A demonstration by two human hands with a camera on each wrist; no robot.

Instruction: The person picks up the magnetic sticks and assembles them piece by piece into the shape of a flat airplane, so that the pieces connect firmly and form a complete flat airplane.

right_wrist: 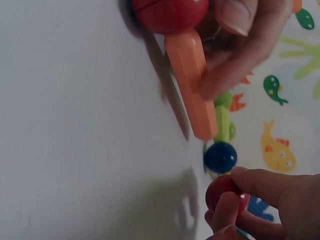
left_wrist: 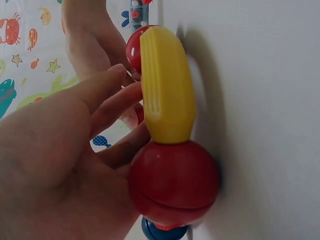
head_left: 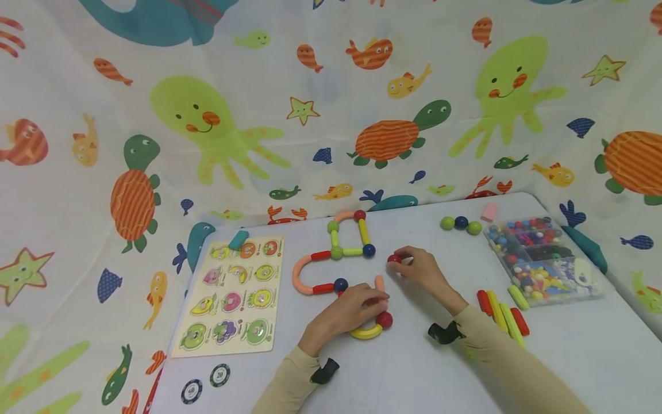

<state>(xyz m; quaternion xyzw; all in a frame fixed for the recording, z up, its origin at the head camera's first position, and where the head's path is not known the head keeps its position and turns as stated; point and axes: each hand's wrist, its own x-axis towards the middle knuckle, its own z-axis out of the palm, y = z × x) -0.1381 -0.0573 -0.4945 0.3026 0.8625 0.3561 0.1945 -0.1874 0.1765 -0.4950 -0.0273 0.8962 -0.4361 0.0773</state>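
Observation:
My right hand (head_left: 424, 270) pinches a red ball (right_wrist: 223, 194) between thumb and fingertips, right of the magnetic-looking stick-and-ball figure. My left hand (head_left: 357, 307) is at the figure's lower end, its fingers curled at a straight salmon stick (right_wrist: 192, 85) that joins a red ball (left_wrist: 174, 182). From that ball a curved yellow stick (left_wrist: 167, 85) runs on; part of this section is hidden beneath the left hand. Farther up, red sticks (head_left: 321, 255), a curved salmon stick (head_left: 301, 274), green balls (head_left: 337, 252) and dark blue balls (head_left: 369, 250) form the connected outline.
A fruit puzzle board (head_left: 230, 293) lies at left with a teal block (head_left: 238, 240) on it. Two round chips (head_left: 219, 375) are near the front. At right are loose sticks (head_left: 498, 310), a compartment box (head_left: 543, 261), three balls (head_left: 461, 222) and a pink block (head_left: 489, 211).

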